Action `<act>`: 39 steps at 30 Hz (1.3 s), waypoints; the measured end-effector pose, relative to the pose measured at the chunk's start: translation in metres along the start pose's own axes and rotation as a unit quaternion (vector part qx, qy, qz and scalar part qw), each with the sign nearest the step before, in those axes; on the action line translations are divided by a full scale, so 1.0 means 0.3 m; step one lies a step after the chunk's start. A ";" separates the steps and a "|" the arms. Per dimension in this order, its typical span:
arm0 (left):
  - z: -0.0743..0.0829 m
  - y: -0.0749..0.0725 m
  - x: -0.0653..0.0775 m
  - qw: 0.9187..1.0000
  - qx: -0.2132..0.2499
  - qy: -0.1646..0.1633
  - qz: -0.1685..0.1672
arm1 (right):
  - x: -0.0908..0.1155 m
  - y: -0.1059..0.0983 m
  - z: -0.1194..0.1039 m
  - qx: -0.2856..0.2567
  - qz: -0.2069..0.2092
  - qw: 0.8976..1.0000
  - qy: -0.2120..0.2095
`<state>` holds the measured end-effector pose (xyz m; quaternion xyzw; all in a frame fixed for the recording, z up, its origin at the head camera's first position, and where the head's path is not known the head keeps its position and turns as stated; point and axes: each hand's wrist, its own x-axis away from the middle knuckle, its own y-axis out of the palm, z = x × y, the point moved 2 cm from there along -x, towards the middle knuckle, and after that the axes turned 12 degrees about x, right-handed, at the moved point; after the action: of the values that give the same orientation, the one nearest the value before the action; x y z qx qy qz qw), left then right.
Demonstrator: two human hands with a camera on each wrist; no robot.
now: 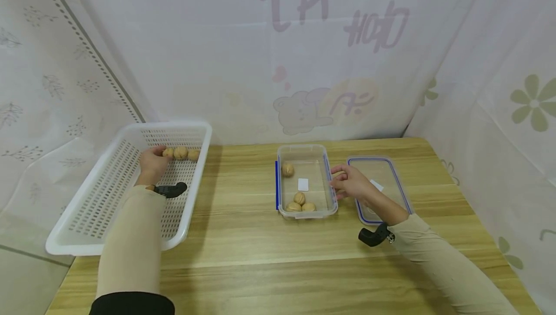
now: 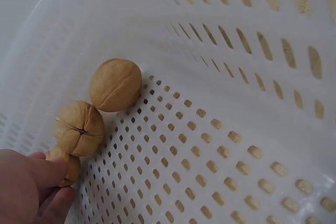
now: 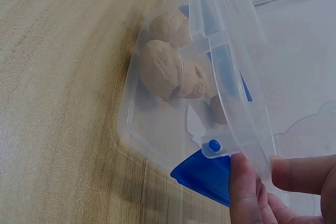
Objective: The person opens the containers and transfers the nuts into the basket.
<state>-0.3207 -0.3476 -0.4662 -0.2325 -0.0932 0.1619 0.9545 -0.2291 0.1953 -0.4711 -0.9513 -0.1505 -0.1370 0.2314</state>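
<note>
In the white perforated basket, my left hand reaches down to the far wall. Its thumb and fingers pinch a walnut, the nearest of three in a row. Beside it lie a second walnut and a third walnut. At the centre of the table stands a clear plastic box without its lid on. My right hand grips the box's right rim between thumb and fingers, by a blue side clip. Inside the box, three walnuts cluster at the near end and one walnut sits farther back.
The clear lid with a blue seal lies right of the box, partly under my right forearm. A small white label is on the box floor. Behind the wooden table hangs a printed white cloth, continuing along both sides.
</note>
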 end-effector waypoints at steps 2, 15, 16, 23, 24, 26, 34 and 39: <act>0.002 -0.002 0.000 1.000 0.005 -0.003 0.000 | -0.001 0.001 0.001 0.000 0.000 1.000 0.000; 0.014 -0.049 -0.008 0.999 0.007 -0.004 -0.033 | -0.002 0.001 0.001 0.006 0.001 1.000 0.000; 0.018 -0.055 -0.007 0.999 0.009 -0.001 -0.033 | -0.001 0.000 0.000 0.007 0.001 1.000 0.000; 0.073 -0.086 0.007 0.999 0.006 0.031 -0.032 | 0.001 -0.001 -0.001 0.007 0.002 1.000 0.005; 0.081 -0.088 0.009 0.999 0.005 0.036 -0.030 | 0.001 0.000 -0.001 0.008 0.002 1.000 0.006; 0.098 -0.093 0.011 0.999 0.005 0.043 -0.028 | 0.002 -0.001 -0.001 0.007 0.002 1.000 0.006; 0.146 -0.112 0.007 0.996 -0.008 0.078 -0.033 | 0.003 0.001 -0.004 0.007 0.000 1.000 0.002; 0.190 -0.121 0.017 0.993 -0.022 0.112 -0.043 | 0.004 0.001 -0.002 0.009 -0.001 1.000 0.003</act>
<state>-0.3207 -0.3525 -0.3985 -0.2660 0.0005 0.0914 0.9596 -0.2281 0.1950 -0.4702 -0.9488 -0.1515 -0.1386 0.2400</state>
